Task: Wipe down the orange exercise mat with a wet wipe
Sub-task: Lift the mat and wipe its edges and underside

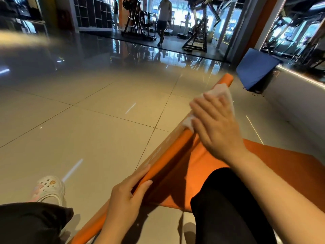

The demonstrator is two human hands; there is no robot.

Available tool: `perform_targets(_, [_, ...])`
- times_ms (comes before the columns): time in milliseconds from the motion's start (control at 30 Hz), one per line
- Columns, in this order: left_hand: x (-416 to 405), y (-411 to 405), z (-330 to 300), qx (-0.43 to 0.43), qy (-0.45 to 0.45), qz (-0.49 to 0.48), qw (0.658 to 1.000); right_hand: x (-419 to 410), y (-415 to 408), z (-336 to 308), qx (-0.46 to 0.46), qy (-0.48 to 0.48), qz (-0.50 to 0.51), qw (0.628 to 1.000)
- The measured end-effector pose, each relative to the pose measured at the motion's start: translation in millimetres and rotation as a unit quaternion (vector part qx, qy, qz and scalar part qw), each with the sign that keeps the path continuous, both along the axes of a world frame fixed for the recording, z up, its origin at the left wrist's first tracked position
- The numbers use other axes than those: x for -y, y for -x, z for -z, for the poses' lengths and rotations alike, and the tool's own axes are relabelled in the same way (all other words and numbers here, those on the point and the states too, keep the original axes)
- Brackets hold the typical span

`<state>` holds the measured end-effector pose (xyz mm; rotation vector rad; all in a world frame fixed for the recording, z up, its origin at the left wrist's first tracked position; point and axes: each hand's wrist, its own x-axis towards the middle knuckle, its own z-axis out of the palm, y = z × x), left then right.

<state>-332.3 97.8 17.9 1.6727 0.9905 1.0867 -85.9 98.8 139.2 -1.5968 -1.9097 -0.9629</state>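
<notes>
On the glossy tiled floor (pixel 98 131) an orange exercise mat (pixel 274 161) lies partly spread, its left edge curled into a long roll that runs from the lower left toward the upper right; the left hand (pixel 126 196) grips that rolled edge near its lower end, fingers curled over the top of it. Farther up the same roll, the right hand (pixel 216 125) presses a white wet wipe (pixel 219 91) against the mat with fingers nearly straight and flat; a black-trousered knee (pixel 223 199) rests over the spread part, and a blue mat (pixel 255 69) leans by the wall beyond.
</notes>
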Motion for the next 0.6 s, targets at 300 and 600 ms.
perform_targets(300, [2.3, 4.1, 4.3, 0.005, 0.018, 0.000, 1.000, -27.5, -22.2, -45.8, -0.156, -0.089, 0.054, 0.982])
perform_targets(600, [3.1, -11.5, 9.1, -0.015, 0.000, -0.016, 1.000, 21.2, 50.1, 62.8, -0.152, -0.002, 0.007, 0.988])
